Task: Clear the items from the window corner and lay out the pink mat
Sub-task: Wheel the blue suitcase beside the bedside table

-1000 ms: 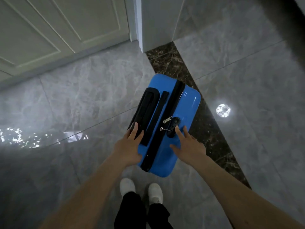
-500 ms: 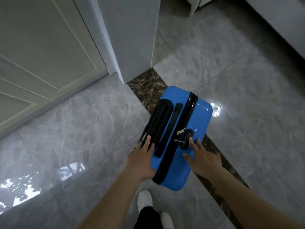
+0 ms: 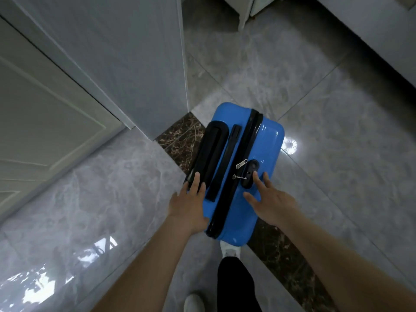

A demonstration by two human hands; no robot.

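A glossy blue hard-shell suitcase [image 3: 264,140] stands upright on the floor in front of me, its black handle and zipper on top. My left hand [image 3: 190,208] lies flat on the near left corner, fingers stretched along the black handle [image 3: 209,154]. My right hand [image 3: 272,203] rests on the near right of the top, fingers spread, one fingertip by the black lock [image 3: 251,171]. Neither hand is curled around anything. No pink mat is in view.
A grey wall corner [image 3: 139,64] juts out just left of the suitcase, with a white panelled door [image 3: 45,97] beyond it. A dark marble strip [image 3: 180,136] crosses the grey tiled floor. A white furniture leg [image 3: 243,16] stands far ahead. My white shoes [image 3: 229,249] are below.
The suitcase and both hands have moved forward along the dark strip, past the wall corner. The hands keep the same places on its top.
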